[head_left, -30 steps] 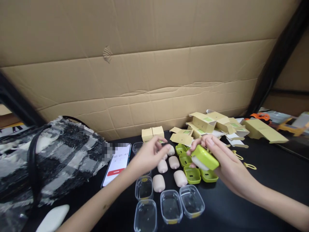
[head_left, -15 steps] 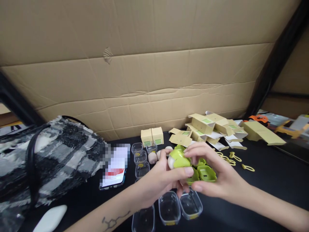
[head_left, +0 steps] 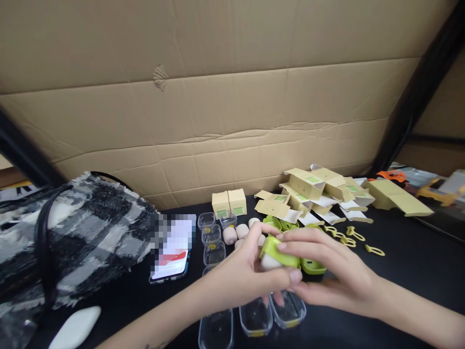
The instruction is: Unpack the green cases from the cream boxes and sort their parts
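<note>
Between my two hands is a small green scalloped cover (head_left: 275, 248) fitted partly over a white rounded piece (head_left: 271, 262). My left hand (head_left: 250, 271) is closed round the white piece and the cover, with the thumb along the near side. My right hand (head_left: 327, 264) grips the cover from the right, fingers on top and thumb below. Just behind the hands lie more green covers (head_left: 314, 266), partly hidden by my fingers. Pale pinkish rounded pieces (head_left: 229, 235) stand to the left of them. Clear plastic containers (head_left: 256, 317) sit below the hands.
Smaller clear containers (head_left: 214, 253) form a column at left, beside a phone (head_left: 174, 257). Two beige boxes (head_left: 228, 203) stand behind. Opened boxes (head_left: 307, 186) pile up at back right, near yellow loops (head_left: 356, 233). A plaid bag (head_left: 105, 228) and white object (head_left: 76, 327) lie left.
The green cover and white piece have tilted and moved slightly down and right. My right hand has closed in on the cover, uncovering more of the green covers and pinkish pieces behind.
</note>
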### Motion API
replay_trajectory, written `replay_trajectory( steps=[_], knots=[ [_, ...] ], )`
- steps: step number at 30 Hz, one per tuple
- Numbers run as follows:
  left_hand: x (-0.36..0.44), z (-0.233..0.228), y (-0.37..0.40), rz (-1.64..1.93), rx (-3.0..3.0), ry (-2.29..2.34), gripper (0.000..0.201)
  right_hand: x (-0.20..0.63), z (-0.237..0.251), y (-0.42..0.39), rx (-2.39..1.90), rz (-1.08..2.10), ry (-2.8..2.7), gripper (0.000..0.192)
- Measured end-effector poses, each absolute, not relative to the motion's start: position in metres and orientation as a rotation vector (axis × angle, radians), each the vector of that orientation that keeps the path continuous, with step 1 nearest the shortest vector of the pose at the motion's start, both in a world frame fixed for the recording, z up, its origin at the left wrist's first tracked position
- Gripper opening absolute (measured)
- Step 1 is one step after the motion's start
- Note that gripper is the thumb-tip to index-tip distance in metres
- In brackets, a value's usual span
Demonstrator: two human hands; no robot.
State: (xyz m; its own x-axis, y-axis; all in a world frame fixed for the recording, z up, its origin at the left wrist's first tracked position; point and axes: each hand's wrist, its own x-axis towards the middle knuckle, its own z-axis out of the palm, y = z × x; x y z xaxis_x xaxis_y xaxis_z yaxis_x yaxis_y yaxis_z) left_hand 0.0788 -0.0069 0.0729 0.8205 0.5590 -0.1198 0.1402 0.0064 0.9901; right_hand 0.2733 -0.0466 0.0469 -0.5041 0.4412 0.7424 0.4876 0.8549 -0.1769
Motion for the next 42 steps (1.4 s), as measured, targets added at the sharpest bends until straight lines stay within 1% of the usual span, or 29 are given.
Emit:
replay_trajectory(
  steps=[2, 4, 7, 10, 12, 15, 19, 22, 25, 29, 31, 33, 35, 38, 40, 42],
  knots=[
    [0.076, 0.073, -0.008, 0.409, 1.682, 0.608, 0.050, 0.273, 0.049, -0.048, -0.644, -0.092, -2.233, 0.039],
    [0.075, 0.074, -0.009, 0.456, 1.784, 0.584, 0.061, 0.272, 0.052, -0.048, -0.623, -0.129, -2.256, 0.037],
    [0.074, 0.072, -0.010, 0.473, 1.833, 0.545, 0.073, 0.270, 0.051, -0.047, -0.603, -0.190, -2.250, 0.040],
    [0.076, 0.067, -0.008, 0.530, 1.892, 0.491, 0.070, 0.267, 0.047, -0.047, -0.611, -0.276, -2.227, 0.043],
    [0.078, 0.063, -0.007, 0.571, 1.912, 0.442, 0.068, 0.264, 0.045, -0.047, -0.632, -0.323, -2.233, 0.041],
    [0.081, 0.060, -0.007, 0.592, 1.881, 0.435, 0.070, 0.261, 0.047, -0.049, -0.647, -0.324, -2.228, 0.041],
    [0.080, 0.066, -0.008, 0.552, 1.855, 0.507, 0.070, 0.261, 0.055, -0.051, -0.648, -0.180, -2.238, 0.047],
    [0.074, 0.074, -0.007, 0.441, 1.823, 0.533, 0.073, 0.266, 0.059, -0.052, -0.669, -0.070, -2.285, 0.050],
    [0.069, 0.078, -0.004, 0.327, 1.791, 0.523, 0.084, 0.270, 0.062, -0.053, -0.694, -0.034, -2.331, 0.050],
    [0.067, 0.076, 0.000, 0.172, 1.614, 0.529, 0.105, 0.271, 0.062, -0.052, -0.666, 0.097, -2.347, 0.055],
    [0.067, 0.078, 0.001, 0.122, 1.522, 0.525, 0.112, 0.270, 0.062, -0.052, -0.644, 0.172, -2.298, 0.056],
    [0.067, 0.082, 0.002, 0.093, 1.458, 0.501, 0.117, 0.271, 0.063, -0.051, -0.655, 0.214, -2.242, 0.053],
    [0.068, 0.087, 0.002, 0.086, 1.389, 0.459, 0.117, 0.272, 0.064, -0.052, -0.701, 0.215, -2.201, 0.048],
    [0.068, 0.092, 0.001, 0.105, 1.308, 0.407, 0.110, 0.272, 0.064, -0.054, -0.765, 0.225, -2.090, 0.043],
    [0.069, 0.093, 0.000, 0.117, 1.297, 0.407, 0.106, 0.270, 0.065, -0.056, -0.758, 0.346, -2.002, 0.043],
    [0.068, 0.094, -0.001, 0.088, 1.303, 0.410, 0.105, 0.267, 0.067, -0.056, -0.715, 0.560, -1.955, 0.043]
  ],
)
